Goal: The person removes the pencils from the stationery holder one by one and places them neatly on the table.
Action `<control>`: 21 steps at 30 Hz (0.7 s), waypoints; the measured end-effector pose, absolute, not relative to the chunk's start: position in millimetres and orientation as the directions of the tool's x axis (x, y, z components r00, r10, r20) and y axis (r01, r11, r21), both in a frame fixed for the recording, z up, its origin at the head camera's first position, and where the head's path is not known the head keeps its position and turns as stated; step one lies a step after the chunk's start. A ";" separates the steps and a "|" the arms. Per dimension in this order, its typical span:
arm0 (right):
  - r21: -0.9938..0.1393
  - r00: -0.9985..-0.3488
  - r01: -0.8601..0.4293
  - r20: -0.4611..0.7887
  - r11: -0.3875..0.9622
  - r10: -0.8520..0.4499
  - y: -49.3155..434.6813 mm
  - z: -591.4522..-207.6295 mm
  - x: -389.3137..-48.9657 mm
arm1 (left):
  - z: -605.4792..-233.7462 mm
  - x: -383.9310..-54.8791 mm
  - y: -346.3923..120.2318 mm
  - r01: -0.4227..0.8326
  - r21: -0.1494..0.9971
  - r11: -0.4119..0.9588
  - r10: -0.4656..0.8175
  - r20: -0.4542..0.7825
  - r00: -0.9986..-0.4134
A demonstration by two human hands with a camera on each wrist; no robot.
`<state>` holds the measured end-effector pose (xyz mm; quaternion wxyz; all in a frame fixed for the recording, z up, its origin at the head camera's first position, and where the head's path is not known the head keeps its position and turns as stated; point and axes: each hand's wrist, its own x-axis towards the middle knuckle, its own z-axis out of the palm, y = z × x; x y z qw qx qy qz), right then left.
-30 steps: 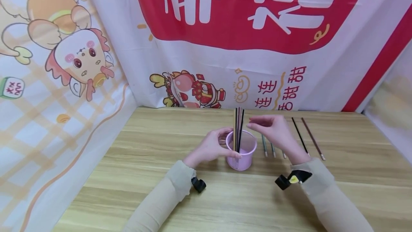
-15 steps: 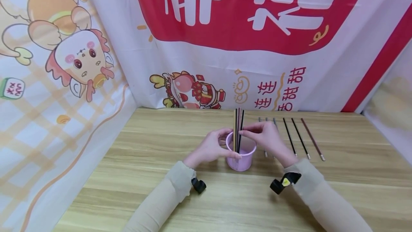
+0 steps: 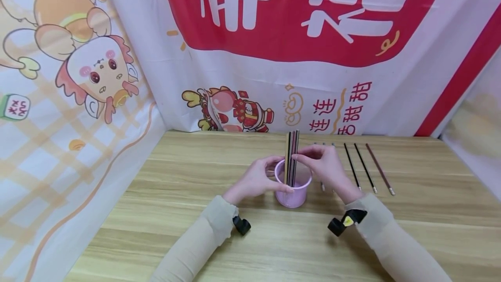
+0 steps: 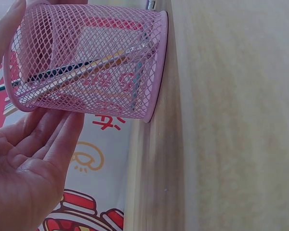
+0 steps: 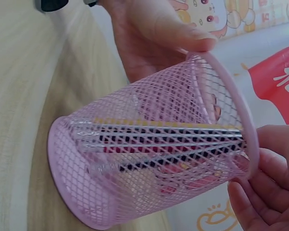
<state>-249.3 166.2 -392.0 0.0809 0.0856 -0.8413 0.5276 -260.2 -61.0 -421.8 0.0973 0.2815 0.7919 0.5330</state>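
Note:
A pink mesh pencil holder (image 3: pixel 291 198) stands on the wooden table, with several pencils (image 3: pixel 291 145) upright in it: yellow, black and dark red. My left hand (image 3: pixel 252 180) grips the holder from the left, its thumb on the near rim and its fingers around the far side. Above the opening, my right hand (image 3: pixel 326 164) pinches the pencils between thumb and fingers. Through the mesh in the right wrist view, the silvery eraser ends (image 5: pixel 89 137) sit near the bottom. In the left wrist view, the holder (image 4: pixel 101 62) shows the pencils leaning at a slant.
To the right lie two black pencils (image 3: pixel 365 167) and a dark red pencil (image 3: pixel 380 169) on the table (image 3: pixel 274 247). A few grey-blue pencils (image 3: pixel 322 186) lie partly hidden behind my right hand. Printed cloth (image 3: pixel 258 73) hangs along the back and left sides.
My right hand has moved left, from over the loose grey-blue pencils to the pencils in the holder. Those pencils have shifted slightly right and stand closer together. The left hand stays put.

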 end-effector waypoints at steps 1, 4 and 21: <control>-0.877 -0.973 -0.226 0.224 0.423 -0.055 166.7 -390.6 -248.9 | -421.9 -260.3 -61.1 0.343 0.897 0.278 0.549 0.144 -0.823; -0.878 -0.970 -0.235 0.239 0.418 -0.044 168.5 -386.1 -247.9 | -422.3 -260.2 -61.2 0.340 0.893 0.294 0.545 0.135 -0.827; -0.918 -0.951 -0.268 0.300 0.291 0.072 196.6 -347.4 -237.3 | -419.7 -258.9 -61.1 0.323 0.907 0.269 0.551 0.130 -0.824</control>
